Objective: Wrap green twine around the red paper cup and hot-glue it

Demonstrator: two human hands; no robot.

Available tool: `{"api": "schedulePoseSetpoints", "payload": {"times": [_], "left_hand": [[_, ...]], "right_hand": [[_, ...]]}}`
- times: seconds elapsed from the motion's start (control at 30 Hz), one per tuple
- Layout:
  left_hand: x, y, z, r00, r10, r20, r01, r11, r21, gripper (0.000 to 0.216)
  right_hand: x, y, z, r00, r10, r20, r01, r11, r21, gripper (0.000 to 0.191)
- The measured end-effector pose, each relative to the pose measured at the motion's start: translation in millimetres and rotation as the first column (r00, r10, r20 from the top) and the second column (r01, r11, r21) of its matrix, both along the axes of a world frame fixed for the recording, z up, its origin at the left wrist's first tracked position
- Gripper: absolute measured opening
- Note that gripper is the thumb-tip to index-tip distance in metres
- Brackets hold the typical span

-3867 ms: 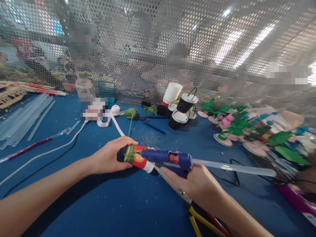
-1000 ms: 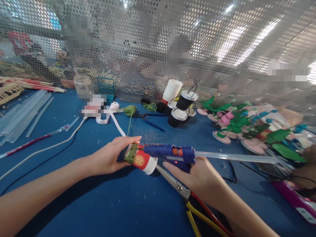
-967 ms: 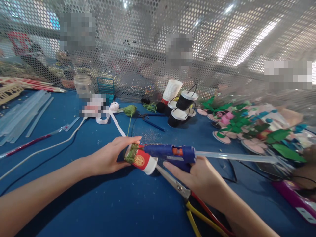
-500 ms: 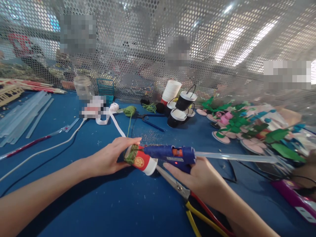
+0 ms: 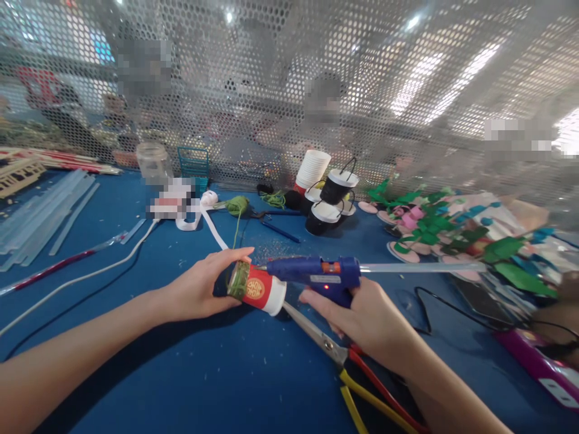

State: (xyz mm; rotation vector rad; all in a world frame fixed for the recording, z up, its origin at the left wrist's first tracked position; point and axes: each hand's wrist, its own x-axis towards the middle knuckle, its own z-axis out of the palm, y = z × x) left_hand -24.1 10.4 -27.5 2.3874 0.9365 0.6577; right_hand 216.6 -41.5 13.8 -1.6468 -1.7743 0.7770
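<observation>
My left hand (image 5: 210, 283) is closed around the base end of a red and white paper cup (image 5: 266, 290), which lies tilted on its side above the table. Green yarn (image 5: 239, 280) is wound round that end, and a strand runs back to a green yarn ball (image 5: 237, 205). A blue hot glue gun (image 5: 316, 276) with a lit red light is gripped in my right hand (image 5: 362, 310). Its nozzle is at the cup's upper side, beside the wound yarn. Scissors (image 5: 332, 348) with red and yellow handles lie below the gun, tips by the cup's rim.
Clear glue sticks (image 5: 49, 208) lie at the left, near a white cable (image 5: 104, 268). Stacked white cups (image 5: 313, 167) and small black buckets (image 5: 323, 216) stand at the back. Green paper plants (image 5: 429, 223) and a purple power strip (image 5: 538, 364) are at the right, before a perforated metal screen (image 5: 253, 72).
The glue gun has swung slightly, its stick now more level and its nozzle lower against the yarn edge. The cup has shifted a little left and turned slightly in my left hand.
</observation>
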Motion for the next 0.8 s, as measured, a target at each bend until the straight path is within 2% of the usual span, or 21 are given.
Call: {"api": "schedulePoseSetpoints", "payload": {"times": [0.1, 0.2, 0.27, 0.43, 0.53, 0.6, 0.63, 0.7, 0.8], "left_hand": [[1.7, -0.4, 4.6, 0.999, 0.036, 0.0, -0.036, 0.998, -0.045, 0.066], [2.4, -0.5, 5.8, 0.998, 0.056, 0.0, -0.056, 0.997, -0.058, 0.067], [2.5, -0.6, 5.4, 0.998, 0.068, -0.01, -0.069, 0.996, -0.063, 0.067], [2.5, -0.2, 4.5, 0.991, 0.13, -0.033, -0.132, 0.989, -0.064, 0.069], [2.3, -0.2, 4.3, 0.99, 0.135, -0.035, -0.137, 0.989, -0.057, 0.069], [2.0, -0.6, 4.3, 0.99, 0.137, -0.04, -0.139, 0.989, -0.053, 0.07], [1.9, -0.9, 4.3, 0.989, 0.138, -0.044, -0.14, 0.989, -0.053, 0.07], [1.9, -1.6, 3.9, 0.989, 0.135, -0.058, -0.138, 0.989, -0.054, 0.071], [2.6, -2.6, 1.8, 0.991, 0.124, -0.057, -0.126, 0.991, -0.043, 0.071]], "right_hand": [[6.5, 8.2, 0.4, 0.989, -0.093, -0.112, 0.086, 0.994, -0.068, 0.022], [17.9, 20.8, -2.9, 0.966, -0.143, -0.215, 0.133, 0.989, -0.063, 0.026], [25.1, 30.4, -7.3, 0.958, -0.178, -0.226, 0.168, 0.984, -0.06, 0.028], [32.1, 55.0, -27.0, 0.979, -0.204, 0.001, 0.204, 0.977, -0.06, 0.031], [33.0, 66.6, -41.1, 0.961, -0.23, 0.152, 0.237, 0.971, -0.029, 0.029], [34.2, 69.5, -46.3, 0.947, -0.262, 0.187, 0.27, 0.963, -0.014, 0.025], [34.5, 68.9, -46.5, 0.939, -0.277, 0.202, 0.28, 0.96, 0.01, 0.024], [33.0, 63.8, -41.5, 0.92, -0.279, 0.276, 0.248, 0.958, 0.143, 0.02], [19.5, 48.7, -23.6, 0.892, -0.219, 0.395, 0.026, 0.898, 0.439, 0.018]]}}
